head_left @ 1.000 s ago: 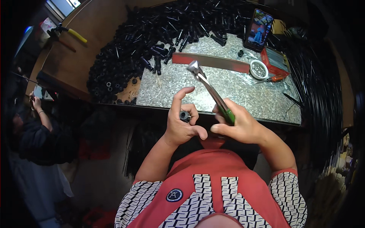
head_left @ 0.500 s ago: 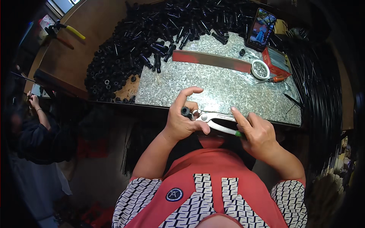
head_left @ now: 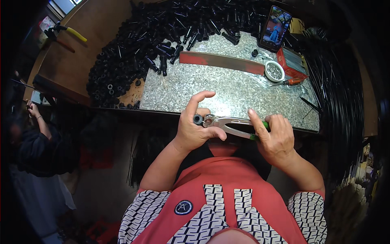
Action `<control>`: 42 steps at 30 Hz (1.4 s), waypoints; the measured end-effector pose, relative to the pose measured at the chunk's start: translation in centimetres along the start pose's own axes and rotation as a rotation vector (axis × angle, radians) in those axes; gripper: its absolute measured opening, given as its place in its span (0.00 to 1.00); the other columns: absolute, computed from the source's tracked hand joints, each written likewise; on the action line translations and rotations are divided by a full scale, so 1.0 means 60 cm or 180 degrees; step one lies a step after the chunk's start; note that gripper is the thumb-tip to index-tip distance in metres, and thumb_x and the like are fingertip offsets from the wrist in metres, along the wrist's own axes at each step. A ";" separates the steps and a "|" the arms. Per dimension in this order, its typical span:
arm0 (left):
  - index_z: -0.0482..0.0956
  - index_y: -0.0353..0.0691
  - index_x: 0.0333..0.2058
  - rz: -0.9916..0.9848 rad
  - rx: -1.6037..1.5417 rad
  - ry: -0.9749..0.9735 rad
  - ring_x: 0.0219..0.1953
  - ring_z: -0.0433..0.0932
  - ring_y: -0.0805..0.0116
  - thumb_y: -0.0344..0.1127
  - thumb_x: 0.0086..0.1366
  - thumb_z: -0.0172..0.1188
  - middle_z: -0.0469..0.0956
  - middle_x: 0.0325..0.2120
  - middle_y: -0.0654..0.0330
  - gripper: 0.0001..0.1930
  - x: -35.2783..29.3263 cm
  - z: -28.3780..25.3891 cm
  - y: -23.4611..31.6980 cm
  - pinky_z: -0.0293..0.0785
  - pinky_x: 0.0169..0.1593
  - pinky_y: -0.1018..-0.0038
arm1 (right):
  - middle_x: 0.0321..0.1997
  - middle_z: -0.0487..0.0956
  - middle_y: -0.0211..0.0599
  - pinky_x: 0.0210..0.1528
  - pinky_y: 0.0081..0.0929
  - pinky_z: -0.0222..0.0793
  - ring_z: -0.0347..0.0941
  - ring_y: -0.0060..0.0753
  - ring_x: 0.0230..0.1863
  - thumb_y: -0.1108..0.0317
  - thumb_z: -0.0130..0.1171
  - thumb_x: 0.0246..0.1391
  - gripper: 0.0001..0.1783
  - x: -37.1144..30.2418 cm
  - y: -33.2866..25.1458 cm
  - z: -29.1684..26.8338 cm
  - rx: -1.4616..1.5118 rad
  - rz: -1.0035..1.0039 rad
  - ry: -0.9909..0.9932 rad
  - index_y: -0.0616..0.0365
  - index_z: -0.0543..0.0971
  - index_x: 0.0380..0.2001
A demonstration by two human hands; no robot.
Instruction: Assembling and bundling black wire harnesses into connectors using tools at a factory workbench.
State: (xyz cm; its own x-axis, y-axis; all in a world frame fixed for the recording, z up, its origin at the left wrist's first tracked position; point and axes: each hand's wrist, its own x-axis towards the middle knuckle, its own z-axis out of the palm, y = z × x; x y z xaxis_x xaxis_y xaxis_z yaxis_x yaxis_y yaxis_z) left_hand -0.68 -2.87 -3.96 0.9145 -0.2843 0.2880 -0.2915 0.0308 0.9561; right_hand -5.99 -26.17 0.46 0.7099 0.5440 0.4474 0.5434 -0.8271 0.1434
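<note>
Between the fingers and palm of my left hand (head_left: 187,132) sits a short black ribbed-looking tube (head_left: 198,119), its round hollow end facing up. My left index finger is raised and curved, and the thumb stretches beside the pincers. My right hand (head_left: 279,140) grips a pair of metal pincers (head_left: 221,121) by their green-tipped handles, with the index finger extended. The rounded jaws of the pincers are right next to the tube's end; whether they bite on something there is too small to tell. Both hands are just over the front edge of the speckled stone slab (head_left: 170,95).
A big heap of black tubular parts (head_left: 162,20) covers the back left. A flat metal strip (head_left: 221,62), a white cup of small metal pieces (head_left: 274,71), an orange-handled screwdriver (head_left: 292,81), a red box (head_left: 291,65) and a phone (head_left: 275,29) lie beyond. Black rods (head_left: 337,89) fill the right side.
The pincers have turned a little in my right hand, and the green end of the upper handle now shows. My left hand keeps the black tube in nearly the same pose.
</note>
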 end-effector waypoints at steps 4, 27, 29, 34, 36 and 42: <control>0.63 0.40 0.54 0.0001 -0.0049 0.0037 0.21 0.66 0.85 0.43 0.33 0.80 0.70 0.14 0.70 0.48 -0.002 0.003 -0.003 0.59 0.25 0.87 | 0.26 0.66 0.35 0.25 0.30 0.58 0.64 0.33 0.25 0.72 0.61 0.45 0.32 0.001 0.002 0.003 -0.0100 -0.0010 0.0169 0.51 0.69 0.58; 0.59 0.37 0.56 0.0040 -0.0161 0.0098 0.17 0.65 0.84 0.52 0.28 0.78 0.67 0.12 0.71 0.55 -0.007 -0.005 -0.018 0.57 0.24 0.87 | 0.23 0.63 0.33 0.25 0.30 0.61 0.63 0.32 0.23 0.75 0.63 0.39 0.37 0.015 0.003 -0.041 0.0543 0.0021 -0.0321 0.49 0.69 0.58; 0.59 0.37 0.56 0.0054 -0.0209 0.0002 0.18 0.66 0.84 0.52 0.28 0.79 0.69 0.12 0.70 0.56 -0.006 -0.005 -0.017 0.58 0.24 0.87 | 0.23 0.63 0.33 0.23 0.29 0.60 0.63 0.31 0.22 0.74 0.63 0.39 0.36 0.010 0.002 -0.046 0.0471 -0.0045 -0.0300 0.48 0.70 0.57; 0.56 0.35 0.57 0.0065 -0.0041 -0.0233 0.21 0.68 0.87 0.51 0.36 0.78 0.75 0.17 0.68 0.54 -0.012 -0.003 -0.001 0.56 0.26 0.90 | 0.21 0.61 0.33 0.18 0.25 0.57 0.61 0.29 0.18 0.73 0.58 0.42 0.33 0.002 -0.004 -0.054 0.0592 -0.0007 -0.0369 0.47 0.72 0.57; 0.54 0.35 0.57 -0.0225 -0.0482 -0.0156 0.21 0.69 0.85 0.33 0.47 0.73 0.76 0.18 0.65 0.43 -0.010 0.004 0.005 0.59 0.27 0.90 | 0.21 0.61 0.33 0.18 0.26 0.57 0.61 0.29 0.18 0.74 0.58 0.42 0.32 0.000 -0.010 -0.051 0.0615 0.0061 -0.0400 0.47 0.72 0.56; 0.50 0.37 0.58 -0.0066 -0.0112 -0.0139 0.21 0.70 0.81 0.23 0.49 0.63 0.77 0.22 0.60 0.40 -0.011 0.000 -0.008 0.66 0.28 0.86 | 0.22 0.63 0.35 0.20 0.30 0.62 0.64 0.33 0.20 0.74 0.59 0.41 0.36 -0.003 -0.014 -0.037 0.1040 0.0229 -0.0620 0.48 0.68 0.59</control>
State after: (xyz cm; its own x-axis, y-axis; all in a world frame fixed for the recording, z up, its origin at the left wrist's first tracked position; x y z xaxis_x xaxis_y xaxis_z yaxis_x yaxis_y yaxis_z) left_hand -1.18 -2.72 -4.60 0.9069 -0.3266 0.2663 -0.2620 0.0581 0.9633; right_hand -7.58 -25.90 2.22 0.8061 0.5290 0.2654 0.5810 -0.7926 -0.1851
